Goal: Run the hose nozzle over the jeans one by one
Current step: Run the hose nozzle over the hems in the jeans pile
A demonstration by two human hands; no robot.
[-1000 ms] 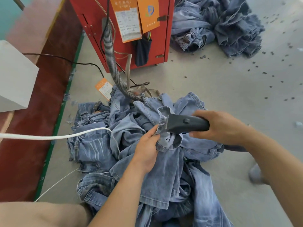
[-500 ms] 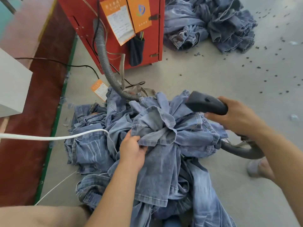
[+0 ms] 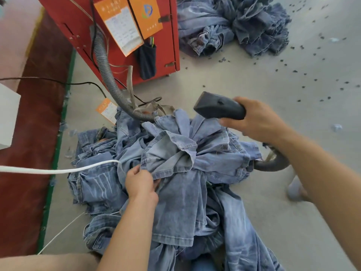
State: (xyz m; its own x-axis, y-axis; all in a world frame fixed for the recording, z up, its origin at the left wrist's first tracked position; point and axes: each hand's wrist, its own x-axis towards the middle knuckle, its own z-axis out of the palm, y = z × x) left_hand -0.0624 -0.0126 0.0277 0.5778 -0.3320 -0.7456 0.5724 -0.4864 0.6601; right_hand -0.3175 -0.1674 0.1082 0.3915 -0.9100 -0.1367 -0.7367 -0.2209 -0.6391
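Observation:
A heap of light-blue jeans [image 3: 175, 173] lies on the floor in front of me. My left hand [image 3: 141, 183] grips the top pair [image 3: 168, 153] at its bunched edge. My right hand [image 3: 256, 122] holds the dark grey hose nozzle [image 3: 218, 107] lifted clear above the far side of the heap, its flat mouth pointing left. The ribbed grey hose [image 3: 106, 75] runs from the red machine down under the jeans and reappears by my right forearm [image 3: 273, 163].
A red machine cabinet [image 3: 121, 36] with orange tags stands at the back. A second pile of jeans [image 3: 234, 26] lies at the back right. A white cord [image 3: 58, 170] crosses from the left. Dark scraps dot the grey floor [image 3: 293, 85]. A white box [image 3: 7, 118] sits left.
My right hand lifted the nozzle off the jeans and carried it up and to the far right. My left hand slid down to the bunched edge of the top pair.

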